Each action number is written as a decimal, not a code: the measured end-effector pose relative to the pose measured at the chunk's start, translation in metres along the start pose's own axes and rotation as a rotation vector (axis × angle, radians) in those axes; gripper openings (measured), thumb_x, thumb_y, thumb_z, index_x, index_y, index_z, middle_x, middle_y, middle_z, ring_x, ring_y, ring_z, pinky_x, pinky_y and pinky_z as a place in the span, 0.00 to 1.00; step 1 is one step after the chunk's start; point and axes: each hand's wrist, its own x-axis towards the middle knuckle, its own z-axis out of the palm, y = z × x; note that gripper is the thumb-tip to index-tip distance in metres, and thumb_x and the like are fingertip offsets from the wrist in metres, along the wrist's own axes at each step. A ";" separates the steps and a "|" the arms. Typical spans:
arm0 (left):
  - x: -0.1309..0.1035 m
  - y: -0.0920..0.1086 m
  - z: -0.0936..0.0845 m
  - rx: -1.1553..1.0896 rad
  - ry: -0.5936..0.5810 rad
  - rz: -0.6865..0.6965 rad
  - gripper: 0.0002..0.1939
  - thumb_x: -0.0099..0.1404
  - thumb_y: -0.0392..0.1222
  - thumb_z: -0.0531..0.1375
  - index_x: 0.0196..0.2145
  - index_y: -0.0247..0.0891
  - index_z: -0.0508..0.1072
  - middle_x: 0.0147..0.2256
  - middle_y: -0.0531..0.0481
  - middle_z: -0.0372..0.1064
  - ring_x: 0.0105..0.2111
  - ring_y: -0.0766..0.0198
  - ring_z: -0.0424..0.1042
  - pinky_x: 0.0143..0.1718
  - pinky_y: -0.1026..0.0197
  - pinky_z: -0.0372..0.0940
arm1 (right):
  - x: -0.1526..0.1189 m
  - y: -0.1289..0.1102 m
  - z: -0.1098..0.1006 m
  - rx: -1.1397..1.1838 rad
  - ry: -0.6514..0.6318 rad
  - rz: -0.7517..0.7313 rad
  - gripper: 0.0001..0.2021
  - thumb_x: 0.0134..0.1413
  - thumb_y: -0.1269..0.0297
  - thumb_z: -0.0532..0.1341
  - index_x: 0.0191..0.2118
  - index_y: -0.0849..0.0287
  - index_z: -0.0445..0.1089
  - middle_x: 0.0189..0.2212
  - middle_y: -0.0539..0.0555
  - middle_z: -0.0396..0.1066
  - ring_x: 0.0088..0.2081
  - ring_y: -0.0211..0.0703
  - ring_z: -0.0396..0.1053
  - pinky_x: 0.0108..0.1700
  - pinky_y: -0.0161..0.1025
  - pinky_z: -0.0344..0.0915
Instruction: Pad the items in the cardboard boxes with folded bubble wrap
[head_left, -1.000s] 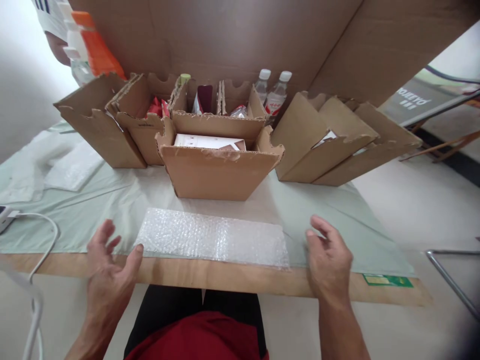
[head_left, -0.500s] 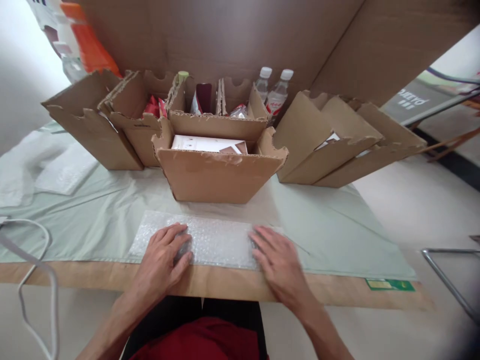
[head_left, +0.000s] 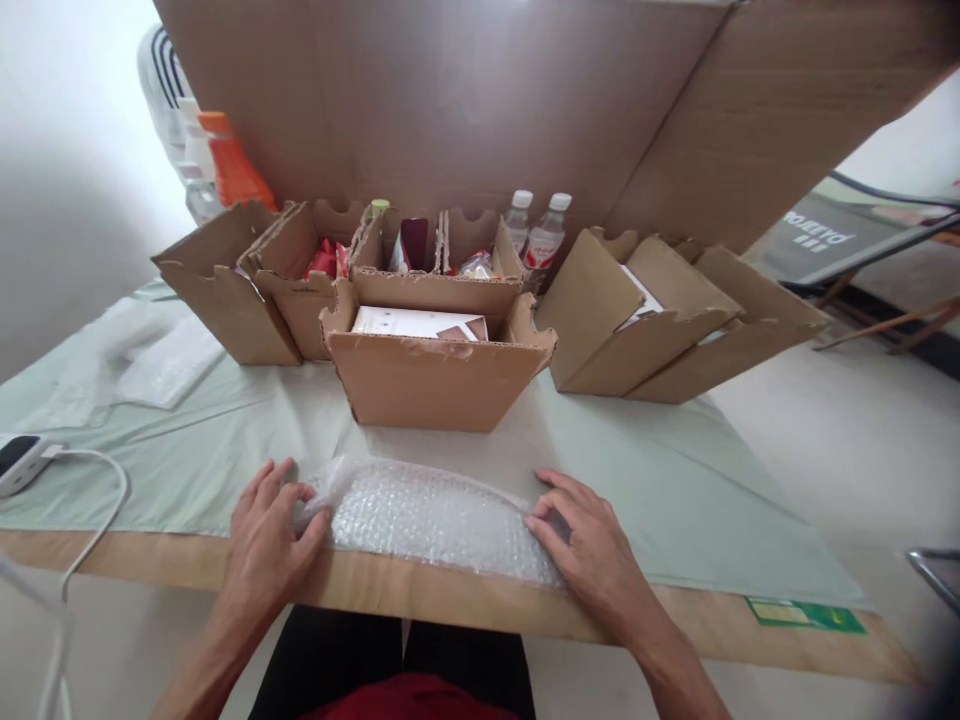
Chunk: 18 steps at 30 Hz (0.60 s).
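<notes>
A flat strip of clear bubble wrap [head_left: 431, 515] lies along the front edge of the cloth-covered table, its far edge lifted slightly. My left hand [head_left: 274, 520] pinches its left end, where the sheet is bunched up between thumb and fingers. At the other end, my right hand [head_left: 581, 530] grips the right far corner between thumb and forefinger. Just behind the wrap stands a cardboard box [head_left: 442, 385] holding a white carton [head_left: 416, 323].
Behind are several cardboard bins with packets, and two clear bottles [head_left: 544, 240]. More cardboard bins [head_left: 637, 320] lean at right. Loose bubble wrap [head_left: 169, 360] lies at left, near a white device [head_left: 26, 462] with a cable. A tall cardboard panel [head_left: 480, 100] closes the back.
Both hands were lying flat on the bubble wrap; they have moved outward to its ends and closed on it. The far edge of the wrap has risen. The camera view has tilted up.
</notes>
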 end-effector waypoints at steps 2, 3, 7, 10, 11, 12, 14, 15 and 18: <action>-0.003 0.012 -0.002 -0.021 -0.014 0.002 0.09 0.66 0.46 0.55 0.36 0.42 0.73 0.51 0.39 0.76 0.55 0.41 0.72 0.56 0.42 0.65 | -0.013 0.003 -0.001 0.046 0.028 0.011 0.09 0.63 0.62 0.57 0.31 0.54 0.70 0.47 0.58 0.80 0.51 0.55 0.76 0.50 0.55 0.70; -0.005 0.020 -0.004 -0.030 -0.028 -0.006 0.08 0.66 0.45 0.54 0.36 0.43 0.72 0.47 0.41 0.77 0.49 0.44 0.75 0.53 0.44 0.66 | -0.020 0.004 -0.002 0.060 0.046 0.024 0.08 0.62 0.62 0.57 0.33 0.54 0.71 0.43 0.58 0.80 0.47 0.54 0.78 0.48 0.54 0.71; -0.004 0.053 -0.013 -0.117 -0.077 -0.078 0.10 0.68 0.45 0.52 0.41 0.45 0.71 0.38 0.50 0.77 0.37 0.54 0.77 0.42 0.54 0.68 | -0.050 0.009 -0.008 0.116 0.086 0.114 0.14 0.60 0.62 0.59 0.48 0.56 0.75 0.37 0.57 0.81 0.40 0.51 0.79 0.45 0.50 0.73; 0.004 0.062 -0.011 -0.179 -0.114 -0.064 0.16 0.67 0.50 0.53 0.49 0.45 0.71 0.44 0.48 0.77 0.39 0.54 0.79 0.41 0.55 0.71 | -0.071 0.014 -0.020 0.206 0.106 0.184 0.14 0.61 0.60 0.58 0.47 0.55 0.77 0.38 0.56 0.82 0.39 0.49 0.79 0.44 0.45 0.74; 0.007 0.061 -0.008 -0.172 -0.134 -0.048 0.20 0.66 0.52 0.53 0.52 0.44 0.71 0.46 0.46 0.77 0.40 0.51 0.79 0.42 0.52 0.72 | -0.078 0.016 -0.025 0.239 0.116 0.209 0.12 0.62 0.59 0.58 0.44 0.55 0.78 0.37 0.55 0.81 0.38 0.48 0.79 0.42 0.43 0.74; 0.010 0.058 -0.004 -0.159 -0.157 -0.042 0.26 0.65 0.56 0.54 0.56 0.41 0.70 0.46 0.43 0.77 0.41 0.48 0.79 0.44 0.48 0.72 | -0.084 0.018 -0.030 0.273 0.124 0.235 0.12 0.62 0.58 0.58 0.41 0.55 0.78 0.35 0.55 0.81 0.37 0.47 0.79 0.41 0.41 0.74; 0.013 0.052 0.006 -0.168 -0.205 -0.059 0.36 0.63 0.61 0.54 0.61 0.35 0.66 0.43 0.40 0.78 0.42 0.44 0.79 0.46 0.43 0.72 | -0.095 0.021 -0.039 0.340 0.124 0.272 0.12 0.63 0.56 0.58 0.36 0.54 0.77 0.32 0.53 0.80 0.35 0.45 0.79 0.38 0.37 0.74; 0.013 0.051 0.012 -0.193 -0.227 -0.071 0.38 0.63 0.62 0.54 0.62 0.33 0.65 0.41 0.40 0.79 0.41 0.43 0.79 0.46 0.42 0.72 | -0.099 0.022 -0.042 0.367 0.123 0.284 0.12 0.63 0.56 0.58 0.35 0.54 0.76 0.31 0.52 0.80 0.34 0.44 0.78 0.38 0.36 0.73; 0.009 0.061 0.025 -0.277 -0.274 -0.031 0.34 0.65 0.58 0.52 0.62 0.36 0.66 0.33 0.46 0.78 0.36 0.48 0.80 0.44 0.46 0.73 | -0.109 0.025 -0.045 0.410 0.126 0.315 0.14 0.64 0.55 0.57 0.33 0.55 0.75 0.29 0.52 0.78 0.33 0.43 0.77 0.37 0.34 0.72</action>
